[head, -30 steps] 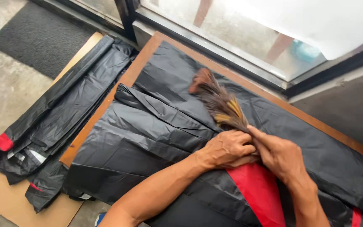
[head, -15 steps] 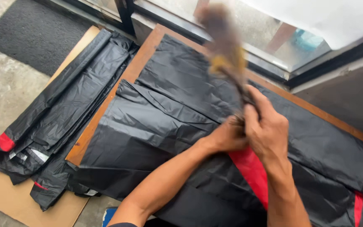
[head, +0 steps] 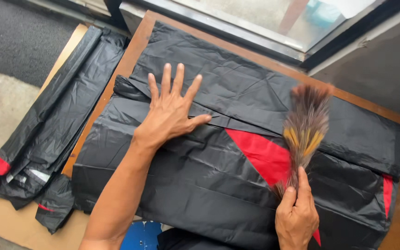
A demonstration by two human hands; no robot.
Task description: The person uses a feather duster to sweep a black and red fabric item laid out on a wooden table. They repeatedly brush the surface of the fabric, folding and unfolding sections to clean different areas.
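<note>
Left hand (head: 171,111): flat, fingers spread wide, palm down on the black fabric (head: 200,176); grips nothing, just presses it.
Right hand (head: 296,217): closed round the handle end of the feather duster (head: 304,132), thumb up along the stem.
Duster: brown w/ yellow band, tuft tilted up & away from the person, blurred at the tip; sits over the red patch (head: 262,155) and the right part of the fabric. Can't tell if the feathers touch the cloth.
Fabric: black, crinkled, folded in layers, covers nearly the whole wooden table (head: 137,41). A fold edge runs just under the left hand's fingers, left to right.
Edges: bare wood strip shows along the far side & the left side; near edge of the fabric hangs past the table toward the person. Red strip (head: 387,192) near the right end.
Room: wide stretch of fabric between the hands, both well apart.
Floor left: second black bundle (head: 47,134) on cardboard (head: 10,222), apart from the table; dark mat (head: 19,37) beyond it.
Far side: window frame (head: 237,32) right behind the table edge.
</note>
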